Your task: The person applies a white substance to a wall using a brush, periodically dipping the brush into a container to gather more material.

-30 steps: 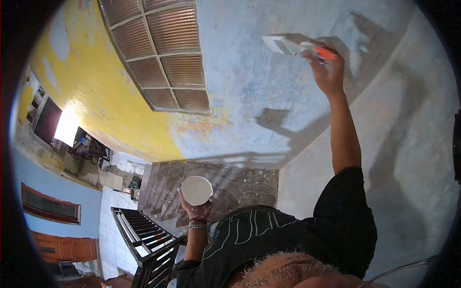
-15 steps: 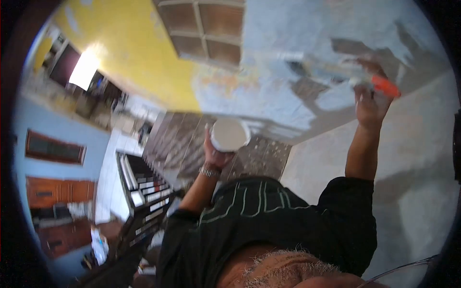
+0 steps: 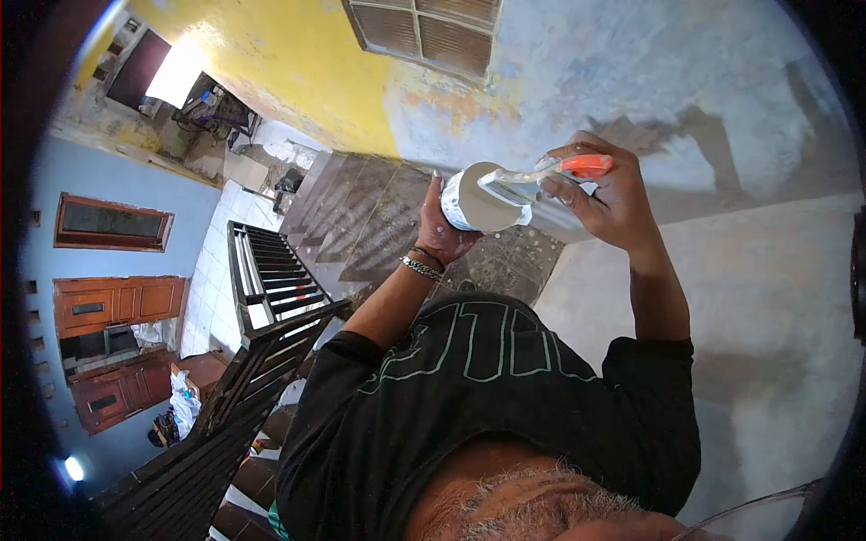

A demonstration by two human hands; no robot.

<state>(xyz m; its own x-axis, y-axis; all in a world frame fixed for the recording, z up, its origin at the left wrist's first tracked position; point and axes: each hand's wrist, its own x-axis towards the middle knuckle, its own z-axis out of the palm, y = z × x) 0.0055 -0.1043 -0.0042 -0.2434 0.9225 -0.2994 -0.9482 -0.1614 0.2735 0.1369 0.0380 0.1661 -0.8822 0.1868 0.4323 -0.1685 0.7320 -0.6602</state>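
My left hand cups a white tub with printing on its side, its fingers and thumb around the wall. Smooth greyish-beige paste fills the tub near its rim. My right hand is closed on an orange-handled tool, whose front part is smeared whitish. That front end lies over the tub's mouth, right at the paste and the rim; whether it is a scraper or a brush I cannot tell. Whitish smears show on the fingers of both hands.
A patchy blue-grey wall with a yellow section and a window stands ahead. Brown tiled floor lies below. A black railing runs on the left; a pale wall rises on the right.
My right hand has come down and left from the wall, bringing the orange-handled tool to the tub. My left hand has tilted the tub and shifted it slightly right and up.
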